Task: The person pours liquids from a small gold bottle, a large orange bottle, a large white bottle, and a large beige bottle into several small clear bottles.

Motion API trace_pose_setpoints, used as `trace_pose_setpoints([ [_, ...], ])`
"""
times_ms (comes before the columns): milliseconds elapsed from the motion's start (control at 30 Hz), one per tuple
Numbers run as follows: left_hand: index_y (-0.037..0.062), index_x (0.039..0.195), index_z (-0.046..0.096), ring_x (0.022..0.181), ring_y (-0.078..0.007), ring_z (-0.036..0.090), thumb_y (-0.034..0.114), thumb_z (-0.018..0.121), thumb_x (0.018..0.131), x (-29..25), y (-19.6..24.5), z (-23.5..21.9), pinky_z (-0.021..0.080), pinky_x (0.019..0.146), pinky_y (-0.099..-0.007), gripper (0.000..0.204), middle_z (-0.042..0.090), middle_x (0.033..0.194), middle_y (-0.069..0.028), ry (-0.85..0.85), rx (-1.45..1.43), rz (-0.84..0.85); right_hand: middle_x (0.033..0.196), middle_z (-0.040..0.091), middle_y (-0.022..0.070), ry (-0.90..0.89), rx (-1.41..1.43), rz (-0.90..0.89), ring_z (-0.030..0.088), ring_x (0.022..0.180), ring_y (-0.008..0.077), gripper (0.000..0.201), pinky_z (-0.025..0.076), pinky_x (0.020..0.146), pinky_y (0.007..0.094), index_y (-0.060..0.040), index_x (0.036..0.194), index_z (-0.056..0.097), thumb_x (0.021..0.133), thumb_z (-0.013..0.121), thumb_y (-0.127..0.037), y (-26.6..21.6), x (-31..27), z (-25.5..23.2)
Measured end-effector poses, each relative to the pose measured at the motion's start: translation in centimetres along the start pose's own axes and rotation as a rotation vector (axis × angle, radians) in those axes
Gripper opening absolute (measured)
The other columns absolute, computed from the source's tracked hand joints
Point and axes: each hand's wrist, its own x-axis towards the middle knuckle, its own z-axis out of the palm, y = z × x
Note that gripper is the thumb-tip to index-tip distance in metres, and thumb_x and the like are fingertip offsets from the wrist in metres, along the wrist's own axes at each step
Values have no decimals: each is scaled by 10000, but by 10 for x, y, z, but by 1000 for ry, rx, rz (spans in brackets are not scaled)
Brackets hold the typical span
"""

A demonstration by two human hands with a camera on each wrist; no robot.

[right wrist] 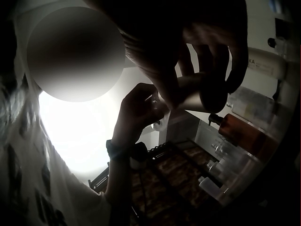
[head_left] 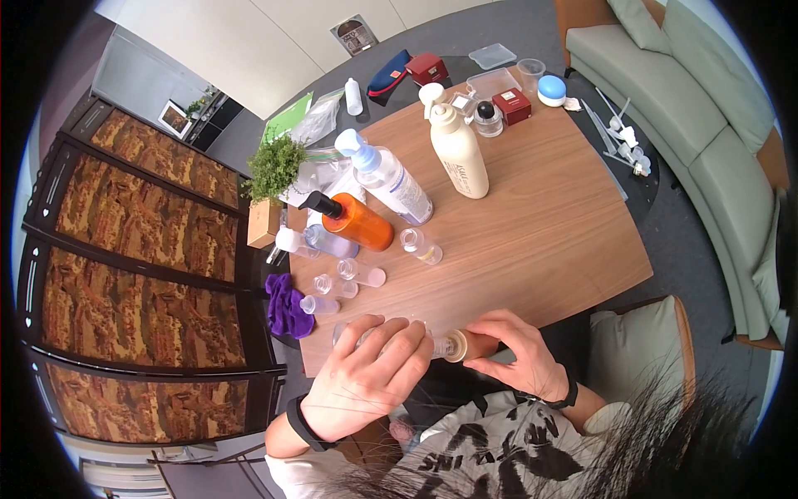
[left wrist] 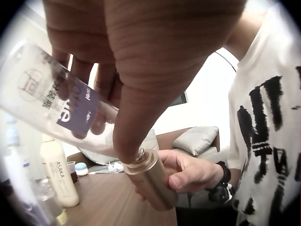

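Note:
My left hand (head_left: 366, 374) grips a clear plastic bottle (left wrist: 37, 96) with a purple label, tilted with its neck down to the right. My right hand (head_left: 525, 359) holds a gold cylindrical bottle (left wrist: 153, 183), its thumb and fingers round the body. In the left wrist view the clear bottle's neck meets the open top of the gold bottle, and my left thumb covers part of that spot. Both bottles are over the table's near edge. In the right wrist view the gold bottle (right wrist: 193, 98) lies dark and tilted between the fingers.
On the wooden table (head_left: 549, 224) stand a cream pump bottle (head_left: 461, 158), an orange pump bottle (head_left: 367, 226), a large clear bottle (head_left: 395, 187) and several small clear bottles (head_left: 370, 273). A purple cloth (head_left: 287, 306) lies at the left, red boxes (head_left: 513, 106) at the back, a chair (head_left: 648, 349) at the right.

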Motion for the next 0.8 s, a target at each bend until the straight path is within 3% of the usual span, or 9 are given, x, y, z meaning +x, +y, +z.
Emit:
trace_pose_setpoints([
  [200,44,1252,683,1148,-212,690,158,693,815,6,1,-7,507,1051,-415,452,672,1221,-72,-28,54,42,1210,688,151,-5,19,15,709,1035,344,511,599,883,414,-46,1301,661,856,906,-103,-2,1,-1],
  [300,47,1254,683,1145,-219,689,164,688,827,7,2,-10,505,1052,-413,443,672,1214,-70,-55,85,62,1212,709,152,6,-4,3,728,1027,321,566,610,867,395,-44,1279,681,784,951,-83,1,0,1],
  [400,51,1244,684,1125,-223,688,177,685,841,8,3,-13,503,1050,-411,423,672,1214,-72,-76,109,76,1216,687,150,-14,16,11,709,1049,350,515,601,897,420,-55,1308,662,855,902,-102,-1,1,1],
  [600,55,1213,675,1084,-215,675,190,684,853,8,7,-14,496,1048,-402,385,666,1184,-71,-136,172,86,1237,678,147,-41,-8,27,708,1076,359,524,603,914,434,-53,1317,667,849,896,-100,0,-1,4],
  [700,25,1190,705,1135,-247,697,121,727,785,9,12,-16,534,1020,-444,416,682,1204,-92,-139,91,34,1246,676,146,-49,3,31,708,1088,360,524,604,921,438,-52,1321,668,850,894,-100,0,-1,5],
  [800,30,1187,706,1141,-242,701,120,722,811,9,11,-17,530,1021,-444,386,694,1207,-92,-151,87,20,1241,676,148,-48,-2,29,708,1088,358,520,601,920,435,-50,1320,668,854,893,-102,0,-1,5],
])
